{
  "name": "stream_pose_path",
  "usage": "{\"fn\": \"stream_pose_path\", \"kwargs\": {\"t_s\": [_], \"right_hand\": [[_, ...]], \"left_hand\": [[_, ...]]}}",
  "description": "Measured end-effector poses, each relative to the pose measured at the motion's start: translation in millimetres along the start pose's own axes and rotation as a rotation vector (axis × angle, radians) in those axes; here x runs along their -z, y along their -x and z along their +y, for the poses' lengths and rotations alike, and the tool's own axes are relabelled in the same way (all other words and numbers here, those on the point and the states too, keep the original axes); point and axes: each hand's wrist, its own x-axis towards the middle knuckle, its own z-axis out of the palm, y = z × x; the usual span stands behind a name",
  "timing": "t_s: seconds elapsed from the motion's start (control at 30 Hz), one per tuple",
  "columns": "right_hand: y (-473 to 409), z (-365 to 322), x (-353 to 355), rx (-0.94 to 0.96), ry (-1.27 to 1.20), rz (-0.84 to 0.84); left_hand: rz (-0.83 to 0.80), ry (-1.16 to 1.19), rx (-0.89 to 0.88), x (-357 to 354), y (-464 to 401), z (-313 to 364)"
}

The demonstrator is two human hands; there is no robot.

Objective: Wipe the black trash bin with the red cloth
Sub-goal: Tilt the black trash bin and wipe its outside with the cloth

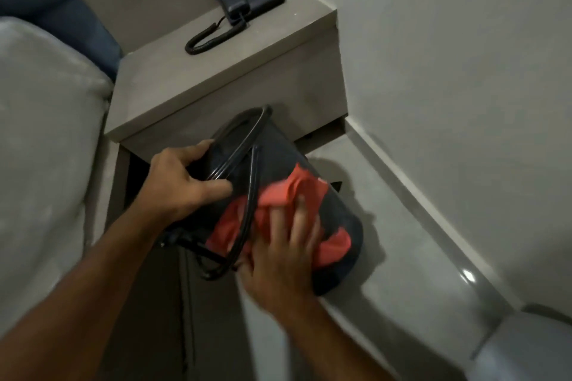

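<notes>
Beside the grey nightstand (216, 77), the black trash bin (278, 151) is tipped on its side. Left hand (182, 182) grips its rim. Right hand (284, 254) presses the red cloth (278, 192) flat against it.

Two bare forearms enter from bottom edge of frame. No sleeves visible on either arm. Left hand (182, 182): no rings, watch or glove seen. Right hand (284, 257): likewise bare, outline motion-blurred, fingers indistinct.
</notes>
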Motion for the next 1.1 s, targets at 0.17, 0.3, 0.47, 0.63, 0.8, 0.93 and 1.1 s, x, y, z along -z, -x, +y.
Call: {"fn": "stream_pose_path", "kwargs": {"t_s": [0.17,0.3,0.47,0.63,0.8,0.93,1.1], "right_hand": [[-82.6,68.0,15.4,-0.319,-0.343,-0.100],[-45.0,137.5,7.5,-0.443,-0.454,-0.285],[55.1,102.5,-2.3,-0.338,-0.230,-0.055],[48.3,-0.3,-22.1,0.034,-0.113,0.075],[-13.4,20.7,-3.1,-0.261,-0.180,0.136],[-21.7,96.6,3.4,-0.637,-0.364,-0.128],[-57.1,114.0,5.6,-0.819,-0.527,-0.302]], "left_hand": [[0.024,0.075,-0.018,8.4,5.5,-9.7],[0.086,0.106,0.010,1.9,7.6,-4.5],[0.100,0.073,0.079,-11.6,-2.1,12.9],[0.010,0.065,0.026,-6.0,3.5,13.4],[-0.078,0.084,0.048,13.0,11.5,-7.4],[-0.077,0.124,0.075,20.4,21.9,-16.3],[-0.084,0.136,0.074,15.4,15.6,-5.9]]}}
